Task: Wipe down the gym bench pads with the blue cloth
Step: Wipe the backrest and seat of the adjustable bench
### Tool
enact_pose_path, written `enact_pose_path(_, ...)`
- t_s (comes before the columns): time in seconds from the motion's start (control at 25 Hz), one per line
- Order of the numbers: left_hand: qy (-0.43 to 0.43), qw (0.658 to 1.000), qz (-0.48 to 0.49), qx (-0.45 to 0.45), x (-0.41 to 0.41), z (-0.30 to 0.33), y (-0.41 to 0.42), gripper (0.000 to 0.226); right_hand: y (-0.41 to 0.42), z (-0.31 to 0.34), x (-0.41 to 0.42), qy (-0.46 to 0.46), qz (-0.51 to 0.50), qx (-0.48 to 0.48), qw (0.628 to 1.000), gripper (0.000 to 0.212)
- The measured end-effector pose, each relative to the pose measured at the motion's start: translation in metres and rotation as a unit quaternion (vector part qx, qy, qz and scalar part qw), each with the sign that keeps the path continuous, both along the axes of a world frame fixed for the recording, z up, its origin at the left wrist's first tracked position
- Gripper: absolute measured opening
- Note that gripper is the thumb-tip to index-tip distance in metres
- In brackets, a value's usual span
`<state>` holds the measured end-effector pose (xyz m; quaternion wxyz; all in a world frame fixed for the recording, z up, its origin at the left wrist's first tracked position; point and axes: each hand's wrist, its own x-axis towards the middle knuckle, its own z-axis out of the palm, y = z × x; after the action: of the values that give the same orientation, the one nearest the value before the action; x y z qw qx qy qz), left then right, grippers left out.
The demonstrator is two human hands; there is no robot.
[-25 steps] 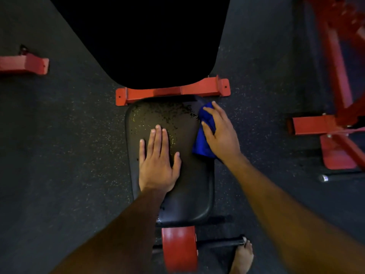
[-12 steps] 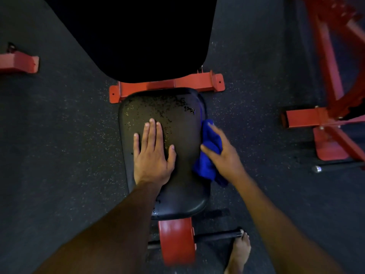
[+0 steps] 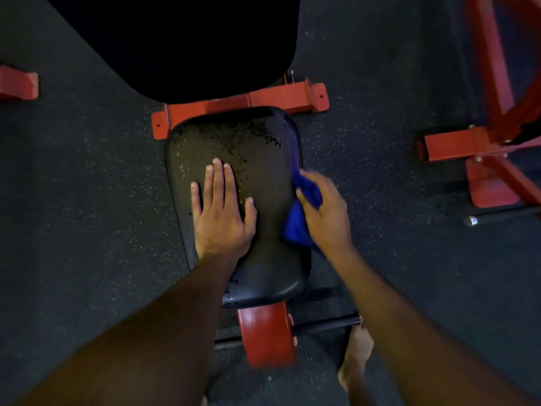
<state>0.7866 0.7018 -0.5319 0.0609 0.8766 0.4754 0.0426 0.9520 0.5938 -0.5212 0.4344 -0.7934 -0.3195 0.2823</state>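
The black seat pad (image 3: 257, 159) of the gym bench lies below me, its far half speckled with droplets. Beyond it rises the large black back pad (image 3: 190, 45). My left hand (image 3: 221, 212) rests flat on the seat pad's left middle, fingers apart. My right hand (image 3: 325, 212) grips the bunched blue cloth (image 3: 295, 224) and presses it against the seat pad's right edge.
A red frame crossbar (image 3: 246, 104) runs behind the seat. A red roller (image 3: 266, 335) on a black bar sits at the seat's near end, beside a bare foot (image 3: 357, 353). Another red frame (image 3: 491, 148) stands on the right, a red foot (image 3: 17, 83) at far left. Dark speckled rubber floor surrounds everything.
My right hand slid the cloth along the seat pad's right edge, from the far corner back toward me. The left hand stayed flat on the pad.
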Motion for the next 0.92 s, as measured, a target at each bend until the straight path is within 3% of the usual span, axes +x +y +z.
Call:
enact_pose_path(0.12, 0.003, 1.000, -0.001, 0.008, -0.001, -0.001, 0.000, 0.073, 0.076, -0.002, 0.055, -0.044, 0.025, 0.008, 0.999, 0.028)
enact_pose_path(0.32, 0.011, 1.000, 0.001, 0.015, -0.001, 0.000, 0.001, 0.073, 0.116, -0.002, 0.088, 0.009, 0.067, -0.017, 0.998, 0.025)
enact_pose_path(0.6, -0.001, 1.000, -0.001, 0.011, -0.001, -0.001, 0.000, 0.073, -0.001, -0.004, 0.006, 0.000, 0.027, 0.001, 1.000, 0.051)
enact_pose_path(0.76, 0.001, 1.000, -0.002, 0.008, -0.002, -0.001, 0.000, 0.073, -0.095, 0.002, -0.063, 0.020, 0.023, -0.055, 0.998, 0.052)
enact_pose_path(0.92, -0.001, 1.000, 0.000, 0.000, -0.002, 0.002, 0.001, 0.073, -0.095, 0.007, -0.066, 0.049, 0.003, -0.084, 0.995, 0.045)
